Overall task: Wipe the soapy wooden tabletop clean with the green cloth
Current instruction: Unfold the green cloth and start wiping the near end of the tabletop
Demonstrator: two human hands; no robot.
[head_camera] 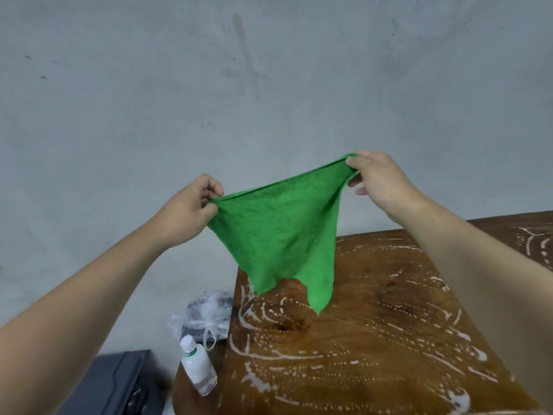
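Observation:
A green cloth [279, 232] hangs spread in the air above the far left part of the wooden tabletop [374, 339]. My left hand [187, 209] pinches its left top corner. My right hand [381, 181] pinches the right top corner, held a little higher. The cloth's lower corners dangle just above the wood. White soapy streaks and dotted arcs cover the brown tabletop.
A small clear bottle [197, 365] with a white cap lies at the table's left edge. A crumpled clear plastic bag [206, 316] sits behind it. A dark grey box [116, 381] stands lower left. A grey wall fills the background.

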